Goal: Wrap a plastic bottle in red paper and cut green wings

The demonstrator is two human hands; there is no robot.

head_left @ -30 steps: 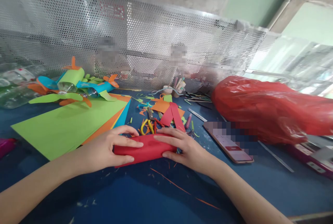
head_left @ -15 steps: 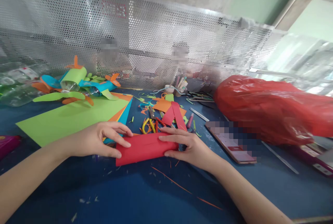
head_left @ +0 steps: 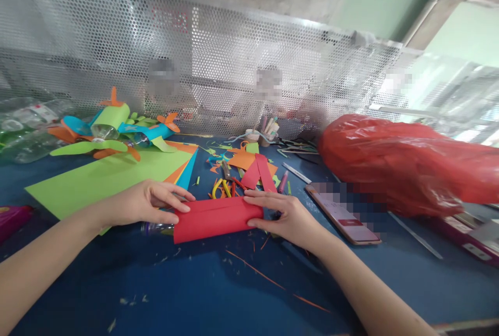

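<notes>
A sheet of red paper (head_left: 218, 220) is wrapped into a tube in front of me, and a seam line runs along its upper side. Part of a clear plastic bottle (head_left: 158, 228) sticks out of the tube's left end; the rest is hidden by the paper. My left hand (head_left: 156, 203) grips the left end, thumb in front and fingers over the top. My right hand (head_left: 278, 214) holds the right end the same way. Just behind the tube lie yellow-handled pliers (head_left: 222, 188) and red paper strips (head_left: 265, 172).
Green paper sheets (head_left: 105, 180) lie at left, below several paper-and-bottle planes (head_left: 111, 123). A phone (head_left: 343, 216) and a red plastic bag (head_left: 390, 164) are at right. Paper scraps, a pen cup (head_left: 268, 133) and a perforated metal screen (head_left: 234, 55) stand or lie farther back.
The red paper has turned on the bottle, so its seam shows more plainly on top. More of the bottle shows at the left. Both hands have shifted slightly along with it.
</notes>
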